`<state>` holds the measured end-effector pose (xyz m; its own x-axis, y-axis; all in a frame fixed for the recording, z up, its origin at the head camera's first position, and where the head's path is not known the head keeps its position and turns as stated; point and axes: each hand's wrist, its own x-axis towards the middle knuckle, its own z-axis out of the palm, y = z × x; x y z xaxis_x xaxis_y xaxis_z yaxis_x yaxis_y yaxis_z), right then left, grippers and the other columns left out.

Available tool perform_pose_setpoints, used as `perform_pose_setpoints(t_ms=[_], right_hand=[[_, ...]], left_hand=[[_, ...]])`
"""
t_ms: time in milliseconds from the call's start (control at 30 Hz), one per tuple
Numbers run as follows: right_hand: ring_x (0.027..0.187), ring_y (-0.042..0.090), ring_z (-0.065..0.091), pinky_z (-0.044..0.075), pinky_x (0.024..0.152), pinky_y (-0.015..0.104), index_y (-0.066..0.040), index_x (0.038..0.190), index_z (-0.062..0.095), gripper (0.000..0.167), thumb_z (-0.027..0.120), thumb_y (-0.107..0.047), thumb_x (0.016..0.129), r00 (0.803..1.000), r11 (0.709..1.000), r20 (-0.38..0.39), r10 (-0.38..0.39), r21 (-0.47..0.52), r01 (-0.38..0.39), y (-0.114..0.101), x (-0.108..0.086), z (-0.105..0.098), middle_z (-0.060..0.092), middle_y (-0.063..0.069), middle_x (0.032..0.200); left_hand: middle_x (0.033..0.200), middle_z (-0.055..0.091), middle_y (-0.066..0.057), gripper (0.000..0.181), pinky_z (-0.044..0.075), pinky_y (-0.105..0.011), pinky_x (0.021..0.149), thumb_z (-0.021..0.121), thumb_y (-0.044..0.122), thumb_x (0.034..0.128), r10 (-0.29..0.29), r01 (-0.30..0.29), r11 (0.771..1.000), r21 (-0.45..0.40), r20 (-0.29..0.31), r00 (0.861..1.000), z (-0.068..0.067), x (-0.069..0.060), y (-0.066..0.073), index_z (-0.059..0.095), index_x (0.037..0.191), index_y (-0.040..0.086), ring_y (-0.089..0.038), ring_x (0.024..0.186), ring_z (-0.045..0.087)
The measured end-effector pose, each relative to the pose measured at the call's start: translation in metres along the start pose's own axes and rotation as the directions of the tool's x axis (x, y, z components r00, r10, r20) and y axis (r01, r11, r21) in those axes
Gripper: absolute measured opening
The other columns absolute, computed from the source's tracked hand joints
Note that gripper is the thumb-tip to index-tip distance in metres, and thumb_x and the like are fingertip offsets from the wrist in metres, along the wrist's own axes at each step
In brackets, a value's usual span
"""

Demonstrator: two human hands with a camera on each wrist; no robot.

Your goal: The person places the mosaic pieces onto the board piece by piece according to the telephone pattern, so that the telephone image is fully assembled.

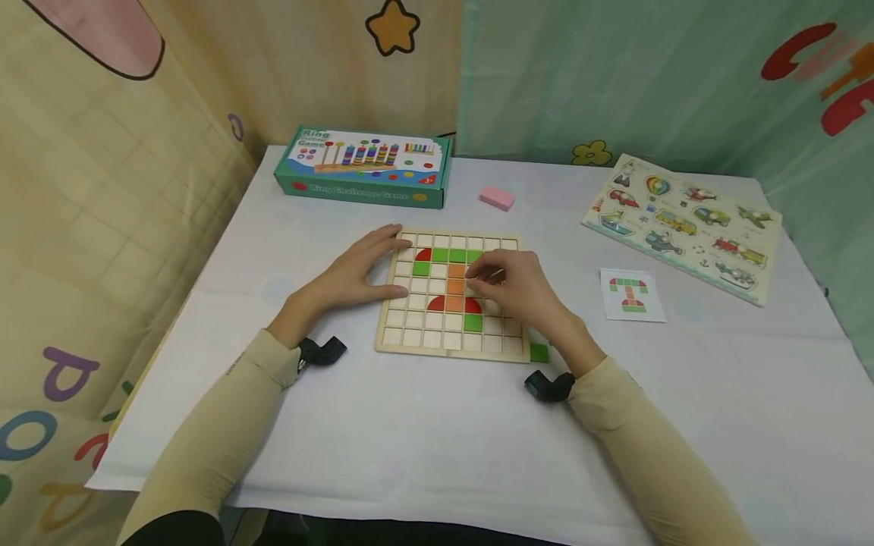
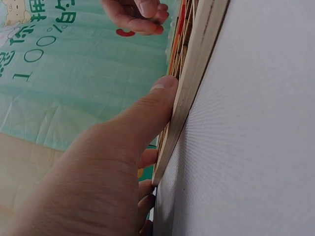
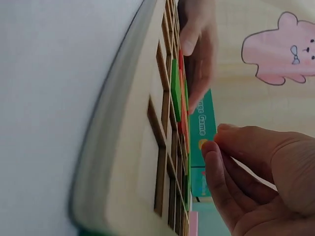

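Observation:
A wooden grid board lies on the table, with green squares, orange squares and red rounded pieces in some cells. My left hand rests at its left side, fingers spread; in the left wrist view the thumb touches the wooden edge. Above the board's right half is my right hand, with thumb and index fingertips close together in the right wrist view; no piece shows between them. It hides some cells. A loose green square lies by the lower right corner.
A pattern card showing a coloured T shape lies right of the board. Behind it is a picture puzzle board. A pink block and a green game box stand at the back, before the curtains.

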<state>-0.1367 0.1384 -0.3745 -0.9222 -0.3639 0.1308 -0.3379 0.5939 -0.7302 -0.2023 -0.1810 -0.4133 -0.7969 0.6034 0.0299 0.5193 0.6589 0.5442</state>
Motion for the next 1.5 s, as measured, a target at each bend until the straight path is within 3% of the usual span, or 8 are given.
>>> perform_pose_setpoints(t_ms=[233, 433, 667, 867, 1067, 1500], right_hand=[[0.093, 0.019, 0.071, 0.063, 0.085, 0.038, -0.01, 0.106, 0.079, 0.012, 0.08, -0.015, 0.095, 0.999, 0.998, -0.014, 0.052, -0.02, -0.052, 0.015, -0.021, -0.025, 0.078, 0.004, 0.099], [0.095, 0.016, 0.07, 0.061, 0.084, 0.026, -0.014, 0.11, 0.079, 0.017, 0.08, -0.023, 0.096, 0.993, 0.993, -0.001, 0.12, -0.01, -0.12, 0.036, -0.042, -0.042, 0.077, 0.001, 0.103], [0.096, 0.017, 0.067, 0.057, 0.086, 0.019, -0.016, 0.112, 0.078, 0.02, 0.081, -0.028, 0.095, 0.983, 0.989, 0.113, 0.148, 0.0, -0.149, 0.056, -0.06, -0.062, 0.076, 0.001, 0.105], [0.096, 0.018, 0.064, 0.053, 0.085, 0.021, -0.017, 0.115, 0.077, 0.035, 0.09, -0.029, 0.086, 0.956, 0.986, 0.241, 0.17, -0.036, -0.166, 0.061, -0.068, -0.078, 0.074, 0.0, 0.105], [0.093, 0.02, 0.059, 0.051, 0.08, 0.024, -0.017, 0.11, 0.075, 0.036, 0.094, -0.022, 0.08, 0.928, 0.986, 0.334, 0.166, -0.058, -0.155, 0.062, -0.075, -0.081, 0.069, 0.0, 0.099], [0.082, 0.018, 0.054, 0.046, 0.069, 0.023, -0.013, 0.097, 0.074, 0.03, 0.095, -0.017, 0.078, 0.934, 0.988, 0.323, 0.151, -0.062, -0.139, 0.053, -0.074, -0.077, 0.06, 0.002, 0.084]], left_hand=[[0.177, 0.019, -0.001, 0.085, 0.018, -0.058, 0.131, 0.079, 0.057, 0.0881, -0.009, 0.009, 1.0, 0.004, 0.001, 1.0, -0.001, 0.001, 0.0, 0.046, 0.158, 0.022, -0.026, 0.165, 0.012], [0.177, 0.019, -0.002, 0.085, 0.018, -0.058, 0.131, 0.08, 0.056, 0.0876, -0.012, 0.012, 1.0, 0.001, 0.004, 1.0, -0.001, 0.0, 0.001, 0.047, 0.158, 0.022, -0.027, 0.165, 0.012], [0.177, 0.02, -0.003, 0.085, 0.018, -0.059, 0.131, 0.081, 0.056, 0.0871, -0.009, 0.009, 1.0, -0.003, 0.003, 1.0, 0.0, 0.0, 0.002, 0.047, 0.157, 0.022, -0.027, 0.165, 0.013], [0.177, 0.019, -0.002, 0.085, 0.018, -0.059, 0.131, 0.08, 0.057, 0.0871, -0.008, 0.008, 1.0, 0.008, 0.0, 1.0, 0.0, 0.0, 0.001, 0.047, 0.158, 0.022, -0.027, 0.165, 0.013], [0.177, 0.019, -0.003, 0.086, 0.018, -0.059, 0.131, 0.081, 0.056, 0.0868, -0.006, 0.006, 1.0, 0.001, 0.001, 1.0, 0.002, 0.002, 0.0, 0.047, 0.157, 0.022, -0.027, 0.165, 0.012], [0.177, 0.019, -0.001, 0.085, 0.018, -0.058, 0.131, 0.08, 0.057, 0.0871, -0.022, 0.022, 1.0, -0.002, 0.003, 1.0, 0.002, 0.002, -0.001, 0.047, 0.157, 0.023, -0.025, 0.165, 0.012]])
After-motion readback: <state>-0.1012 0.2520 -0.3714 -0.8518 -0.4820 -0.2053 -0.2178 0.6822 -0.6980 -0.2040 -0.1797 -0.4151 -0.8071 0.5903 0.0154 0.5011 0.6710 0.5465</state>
